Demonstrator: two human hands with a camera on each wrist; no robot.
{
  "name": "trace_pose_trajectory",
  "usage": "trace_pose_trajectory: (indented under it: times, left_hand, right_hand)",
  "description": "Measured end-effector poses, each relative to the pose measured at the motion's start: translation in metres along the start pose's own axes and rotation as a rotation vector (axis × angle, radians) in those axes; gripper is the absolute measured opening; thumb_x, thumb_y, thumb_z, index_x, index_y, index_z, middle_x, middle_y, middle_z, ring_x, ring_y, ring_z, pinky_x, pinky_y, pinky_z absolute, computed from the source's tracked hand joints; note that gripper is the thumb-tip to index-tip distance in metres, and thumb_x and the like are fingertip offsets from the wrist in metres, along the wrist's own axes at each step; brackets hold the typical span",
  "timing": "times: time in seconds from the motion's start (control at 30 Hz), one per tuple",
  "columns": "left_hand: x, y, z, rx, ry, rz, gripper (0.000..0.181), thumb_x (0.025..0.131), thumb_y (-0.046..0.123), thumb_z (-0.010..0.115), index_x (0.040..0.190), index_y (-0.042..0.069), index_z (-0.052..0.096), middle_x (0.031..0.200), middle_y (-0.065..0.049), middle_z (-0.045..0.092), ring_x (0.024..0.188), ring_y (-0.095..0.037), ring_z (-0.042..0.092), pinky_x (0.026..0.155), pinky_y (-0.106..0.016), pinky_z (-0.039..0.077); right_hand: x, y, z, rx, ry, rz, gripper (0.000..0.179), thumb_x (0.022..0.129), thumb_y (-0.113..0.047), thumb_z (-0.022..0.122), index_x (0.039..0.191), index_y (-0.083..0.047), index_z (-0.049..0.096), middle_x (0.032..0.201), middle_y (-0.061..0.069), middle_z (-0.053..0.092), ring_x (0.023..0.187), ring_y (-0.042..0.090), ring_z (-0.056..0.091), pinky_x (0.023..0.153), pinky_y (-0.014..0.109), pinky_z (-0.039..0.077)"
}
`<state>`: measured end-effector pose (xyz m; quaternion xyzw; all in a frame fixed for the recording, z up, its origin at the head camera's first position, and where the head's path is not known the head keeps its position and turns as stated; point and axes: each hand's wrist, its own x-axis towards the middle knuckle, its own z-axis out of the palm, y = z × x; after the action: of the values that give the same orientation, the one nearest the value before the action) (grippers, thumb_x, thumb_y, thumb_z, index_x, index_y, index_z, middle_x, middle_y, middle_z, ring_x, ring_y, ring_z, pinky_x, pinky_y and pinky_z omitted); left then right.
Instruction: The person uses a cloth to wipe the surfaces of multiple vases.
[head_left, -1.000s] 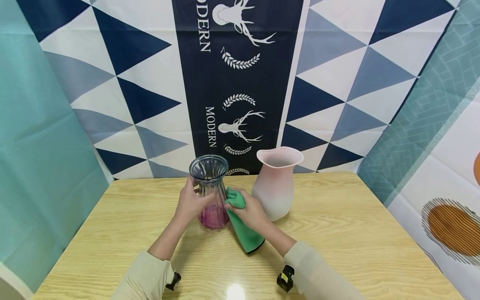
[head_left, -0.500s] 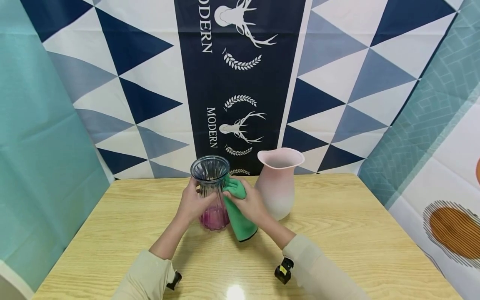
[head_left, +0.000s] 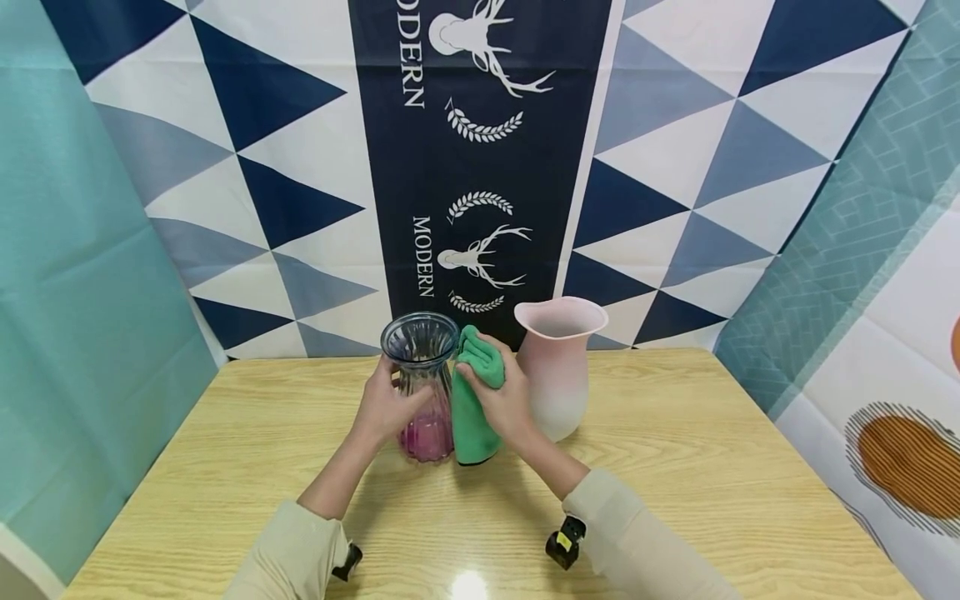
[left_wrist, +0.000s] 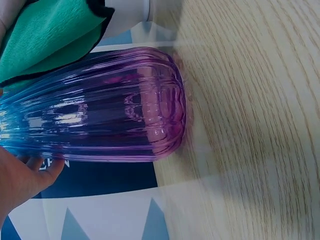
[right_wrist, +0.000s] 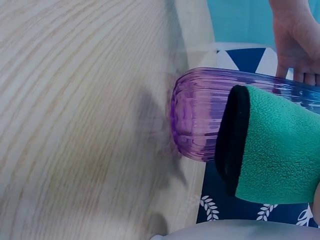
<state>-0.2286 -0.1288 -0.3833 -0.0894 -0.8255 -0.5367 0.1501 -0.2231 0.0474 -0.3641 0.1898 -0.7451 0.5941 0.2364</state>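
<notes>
"Where's the glass vase (head_left: pixel 427 429)?"

"Upright on the table (head_left: pixel 675 467), just below and left of the frame's centre, its narrow waist gripped by the left hand (head_left: pixel 386 406)."

"And the right hand (head_left: pixel 508 400)?"

"Holding a bunched green cloth (head_left: pixel 472 421) right beside the glass; contact is hard to tell."

"Advice?"

"I'd brace that waist, press cloth lightly along the ribs, and mind the pink-and-white vase (head_left: pixel 562 375), right of centre."

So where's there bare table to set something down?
Bare table lies right of the pink-white vase and between the left sleeve and teal hanging. It's crowded between that vase and the glass vase, around the green cloth.
</notes>
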Motion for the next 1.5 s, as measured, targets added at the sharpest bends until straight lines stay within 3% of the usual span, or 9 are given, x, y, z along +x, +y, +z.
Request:
trace_pose_trajectory:
  times: [0.27,0.5,0.83,1.2,1.5]
  left_hand:
    - [0.000,-0.002,0.001,-0.030,0.010,-0.017,0.076,0.079,0.035,0.075,0.139,0.018,0.033,0.133,-0.008,0.050,0.125,-0.029,0.047,0.100,-0.050,0.043]
    - [-0.001,-0.004,0.001,-0.026,0.002,-0.003,0.074,0.080,0.036,0.073,0.140,0.018,0.032,0.135,-0.009,0.050,0.126,-0.029,0.047,0.101,-0.050,0.042]
    - [-0.001,-0.006,0.000,-0.066,-0.036,0.009,0.070,0.081,0.031,0.073,0.139,0.017,0.037,0.133,-0.013,0.052,0.123,-0.031,0.049,0.098,-0.050,0.044]
    - [0.002,-0.006,-0.004,-0.059,-0.091,-0.007,0.072,0.083,0.032,0.071,0.142,0.016,0.033,0.138,-0.014,0.047,0.126,-0.033,0.047,0.100,-0.050,0.042]
    - [0.003,-0.008,-0.004,-0.060,-0.067,0.019,0.073,0.080,0.029,0.074,0.140,0.016,0.035,0.135,-0.013,0.049,0.126,-0.031,0.046,0.101,-0.052,0.041]
  right_hand:
    - [0.001,-0.021,-0.002,-0.019,0.003,-0.002,0.050,0.083,-0.009,0.069,0.129,-0.001,0.051,0.128,0.017,0.057,0.111,0.031,0.059,0.093,0.041,0.050]
    - [0.005,0.019,0.005,-0.066,-0.013,-0.011,0.052,0.083,-0.025,0.071,0.131,-0.021,0.052,0.126,0.005,0.061,0.107,0.021,0.062,0.090,0.036,0.051]
    - [0.000,0.028,0.005,-0.140,-0.130,0.022,0.053,0.082,-0.027,0.071,0.130,-0.017,0.051,0.124,0.008,0.062,0.106,0.023,0.062,0.087,0.039,0.052]
    - [-0.004,0.040,0.004,-0.168,-0.214,0.066,0.052,0.082,-0.027,0.071,0.129,-0.016,0.053,0.119,0.008,0.064,0.103,0.022,0.062,0.088,0.039,0.052]
    - [-0.010,0.048,0.003,-0.231,-0.271,0.099,0.053,0.082,-0.032,0.070,0.130,-0.018,0.052,0.117,0.007,0.065,0.100,0.021,0.063,0.083,0.036,0.052]
